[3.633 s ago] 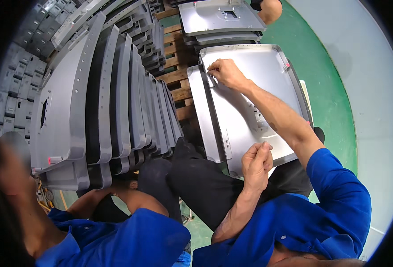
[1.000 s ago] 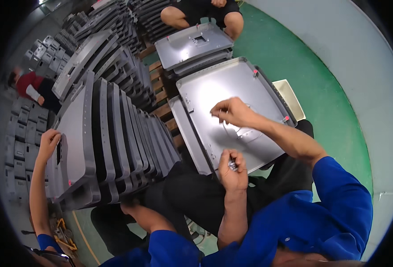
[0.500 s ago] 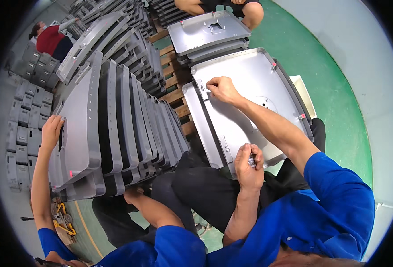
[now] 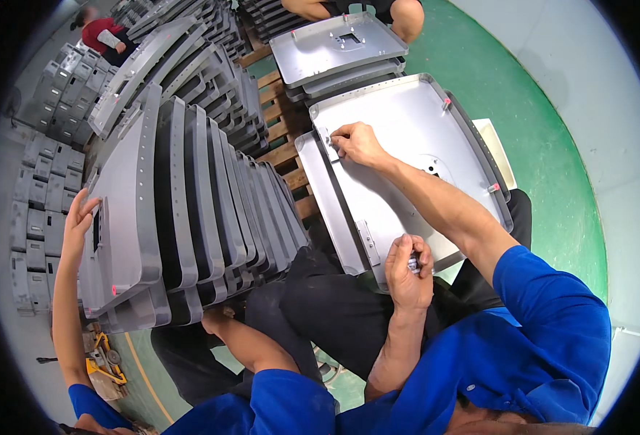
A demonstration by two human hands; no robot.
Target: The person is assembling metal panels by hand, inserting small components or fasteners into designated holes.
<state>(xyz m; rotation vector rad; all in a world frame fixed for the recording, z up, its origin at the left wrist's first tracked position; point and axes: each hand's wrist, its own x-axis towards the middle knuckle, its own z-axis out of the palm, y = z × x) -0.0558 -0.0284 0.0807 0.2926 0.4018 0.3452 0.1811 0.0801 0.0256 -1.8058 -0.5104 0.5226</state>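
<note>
A shallow grey metal panel (image 4: 381, 192) with raised edges lies in front of me on a stack of similar panels. My right hand (image 4: 361, 145) is closed in a pinch at a small bracket (image 4: 328, 143) on the panel's far left edge; what its fingertips hold is hidden. Over the panel's near edge, my left hand (image 4: 410, 272) is curled around small metal fasteners (image 4: 413, 264), partly visible between the fingers. A second bracket (image 4: 368, 243) sits on the left edge, close to my left hand. Two pink-red plugs (image 4: 447, 104) mark the panel's right side.
At left, a blue-sleeved co-worker's hand (image 4: 79, 217) touches a panel in an upright row (image 4: 189, 196). Beyond my stack stands another panel stack (image 4: 338, 54), where someone sits. A wooden pallet (image 4: 283, 156), a cream bin (image 4: 495, 154) and stacked grey boxes (image 4: 38, 217) stand around.
My right hand's fingers have shifted slightly at the bracket, while my left hand stays almost in place. The co-worker's hand at left has spread its fingers. The person in red has turned and moved.
</note>
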